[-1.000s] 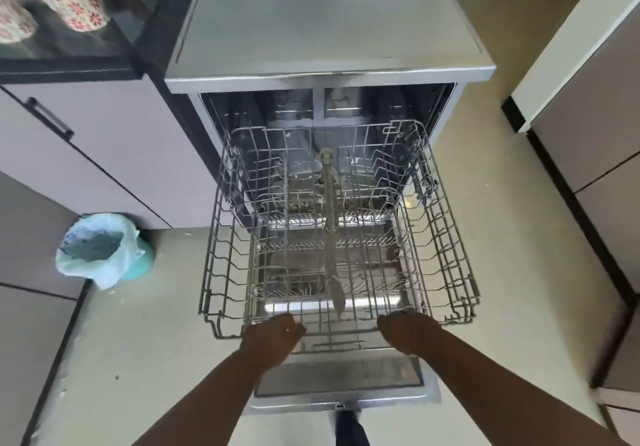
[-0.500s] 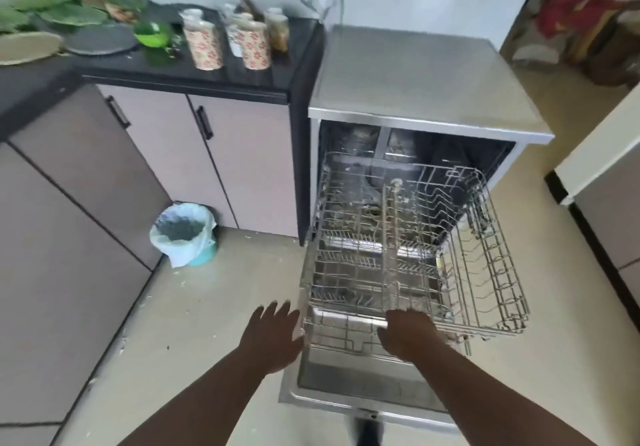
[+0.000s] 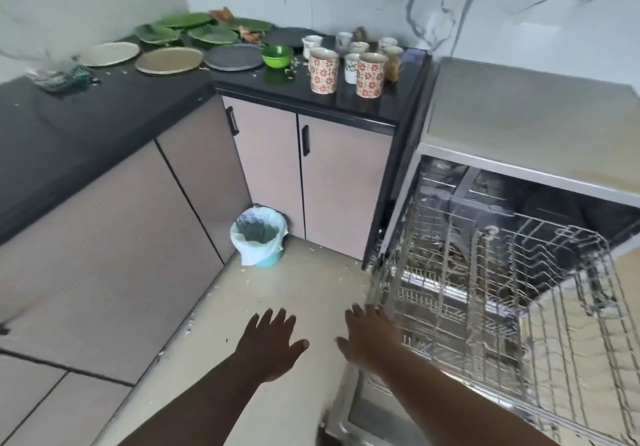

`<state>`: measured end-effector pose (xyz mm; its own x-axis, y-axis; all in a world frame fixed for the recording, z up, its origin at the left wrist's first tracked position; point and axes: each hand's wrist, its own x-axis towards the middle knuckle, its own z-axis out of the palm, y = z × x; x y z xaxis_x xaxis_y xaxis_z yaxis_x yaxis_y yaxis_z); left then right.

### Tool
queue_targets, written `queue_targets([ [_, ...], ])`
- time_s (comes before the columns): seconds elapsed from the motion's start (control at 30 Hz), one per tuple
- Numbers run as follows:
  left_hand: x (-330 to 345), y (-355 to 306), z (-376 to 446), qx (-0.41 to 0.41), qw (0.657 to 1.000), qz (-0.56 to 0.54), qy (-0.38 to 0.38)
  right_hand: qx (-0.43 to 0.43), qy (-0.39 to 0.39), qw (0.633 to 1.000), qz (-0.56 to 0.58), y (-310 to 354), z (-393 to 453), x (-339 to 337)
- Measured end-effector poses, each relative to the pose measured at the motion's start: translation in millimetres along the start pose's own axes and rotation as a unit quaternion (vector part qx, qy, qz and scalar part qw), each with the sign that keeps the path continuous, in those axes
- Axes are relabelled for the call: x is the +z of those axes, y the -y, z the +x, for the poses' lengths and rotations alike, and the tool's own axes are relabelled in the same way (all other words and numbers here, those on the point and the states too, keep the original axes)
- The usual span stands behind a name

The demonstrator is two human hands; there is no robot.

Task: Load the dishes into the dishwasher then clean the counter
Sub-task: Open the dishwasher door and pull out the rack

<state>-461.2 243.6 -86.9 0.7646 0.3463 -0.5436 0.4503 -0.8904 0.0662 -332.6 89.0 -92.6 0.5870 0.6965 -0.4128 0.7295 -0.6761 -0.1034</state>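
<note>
The dishwasher (image 3: 526, 113) stands open at the right, and its wire upper rack (image 3: 502, 293) is pulled out with nothing in it. My left hand (image 3: 273, 338) hovers over the floor with fingers spread, holding nothing. My right hand (image 3: 372, 336) is open too, just left of the rack's front corner. On the black counter (image 3: 104, 109) lie green leaf plates (image 3: 194, 30), beige plates (image 3: 168, 60), a grey plate (image 3: 233, 57), a green bowl (image 3: 276, 55) and several flowered mugs (image 3: 323, 69).
A lined teal bin (image 3: 259, 237) sits on the floor in the cabinet corner. Crumbs are scattered on the counter and floor. Pink cabinet doors (image 3: 311, 175) run below the counter. A glass dish (image 3: 57, 71) sits at the far left.
Both hands have let go of the pulled-out rack's front edge and opened. My view has swung left and up, bringing the counter with its dishes into sight.
</note>
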Motion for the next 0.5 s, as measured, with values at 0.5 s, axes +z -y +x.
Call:
queue_targets([
  [0.5,-118,77,101,-0.014,0.999,-0.037,-0.025,-0.079,-0.051,0.994,-0.057,24,159,-104],
])
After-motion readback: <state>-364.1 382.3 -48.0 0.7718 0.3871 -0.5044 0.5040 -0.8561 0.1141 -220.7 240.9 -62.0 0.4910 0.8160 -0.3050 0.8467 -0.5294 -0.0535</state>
